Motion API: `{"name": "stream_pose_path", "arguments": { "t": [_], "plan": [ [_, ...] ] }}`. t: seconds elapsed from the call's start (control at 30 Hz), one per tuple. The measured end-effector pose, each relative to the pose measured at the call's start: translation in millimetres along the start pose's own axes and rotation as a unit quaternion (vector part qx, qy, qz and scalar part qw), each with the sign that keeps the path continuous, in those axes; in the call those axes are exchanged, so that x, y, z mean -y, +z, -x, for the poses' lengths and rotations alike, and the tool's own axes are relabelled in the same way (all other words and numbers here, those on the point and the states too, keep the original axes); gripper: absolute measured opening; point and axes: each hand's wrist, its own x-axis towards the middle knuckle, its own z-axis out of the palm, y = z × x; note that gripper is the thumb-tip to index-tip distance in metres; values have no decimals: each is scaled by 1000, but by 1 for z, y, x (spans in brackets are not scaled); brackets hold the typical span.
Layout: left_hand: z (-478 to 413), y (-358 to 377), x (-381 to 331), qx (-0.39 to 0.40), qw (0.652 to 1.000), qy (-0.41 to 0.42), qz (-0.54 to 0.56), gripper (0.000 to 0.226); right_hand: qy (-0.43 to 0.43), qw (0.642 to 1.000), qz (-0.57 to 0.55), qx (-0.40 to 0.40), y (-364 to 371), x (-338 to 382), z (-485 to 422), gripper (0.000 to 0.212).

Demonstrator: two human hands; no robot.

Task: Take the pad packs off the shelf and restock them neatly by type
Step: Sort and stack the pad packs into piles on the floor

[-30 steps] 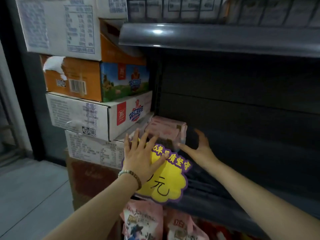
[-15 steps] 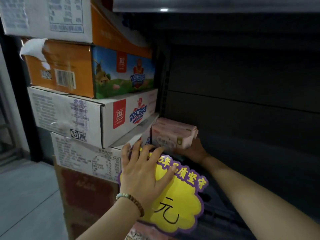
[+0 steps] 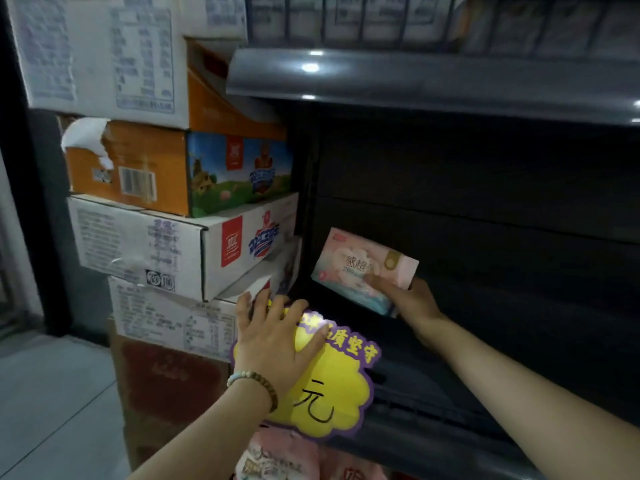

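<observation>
- Head view: left grip (image 3: pixel 277 337), fingers straight, presses flat on yellow cloud-shaped paper price sign (image 3: pixel 329 393).
- Right grip (image 3: pixel 412 299) grasps pink rectangular plastic pad pack (image 3: pixel 360 265), tilted over dark metal shelf (image 3: pixel 450 410).
- Removal step, seemingly; next, carry it clear.

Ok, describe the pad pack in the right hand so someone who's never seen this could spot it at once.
Find the dark shelf bay right of the stacked cartons. Low at its left end, above the yellow price sign, the right hand grips the pad pack, tilted. It is the only pale pink pack in that bay, with a gold mark on its face.
</observation>
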Motion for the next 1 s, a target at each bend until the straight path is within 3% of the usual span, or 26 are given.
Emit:
{"name": "stream_pose_path", "arguments": {
  "t": [0.17, 0.3, 0.37, 0.4, 0.43, 0.5, 0.53, 0.57, 0.63, 0.67, 0.8, 0.9, 1.0],
  "plan": [
    [-2, -23, -6, 89, 995, -32, -8, 111, 5, 999, -46, -15, -43, 51, 84, 18],
    [10, -56, -17, 52, 998, -15, 41, 91, 26, 998, -57, 25, -63, 67, 159, 46],
    [33, -75, -25, 15, 986, -13, 163, 83, 52, 993, -90, 52, -68, 68, 191, 44],
    [47, -86, -30, 2, 964, -33, 264, 80, 70, 989, -112, 64, -70, 68, 206, 43],
    [60, -100, -38, 14, 920, -81, 382, 77, 94, 984, -127, 81, -71, 66, 219, 46],
    [87, -126, -52, 107, 761, -212, 603, 70, 133, 973, -146, 121, -69, 57, 247, 59],
    [99, -134, -57, 165, 687, -263, 657, 76, 146, 968, -153, 132, -65, 50, 261, 57],
    [119, -139, -56, 229, 642, -264, 683, 94, 159, 965, -159, 134, -60, 42, 275, 53],
    [155, -145, -51, 308, 641, -301, 635, 150, 191, 957, -177, 126, -44, 17, 304, 53],
    [173, -141, -48, 331, 647, -320, 608, 160, 206, 952, -190, 122, -34, 3, 319, 57],
    [246, -133, -31, 402, 626, -330, 581, 98, 239, 952, -162, 103, 3, -52, 364, 97],
    [283, -118, -15, 405, 606, -369, 577, 82, 262, 951, -136, 93, 25, -82, 389, 123],
    [307, -108, -4, 425, 581, -411, 560, 85, 308, 939, -114, 104, 37, -106, 405, 124]
  ]
}}
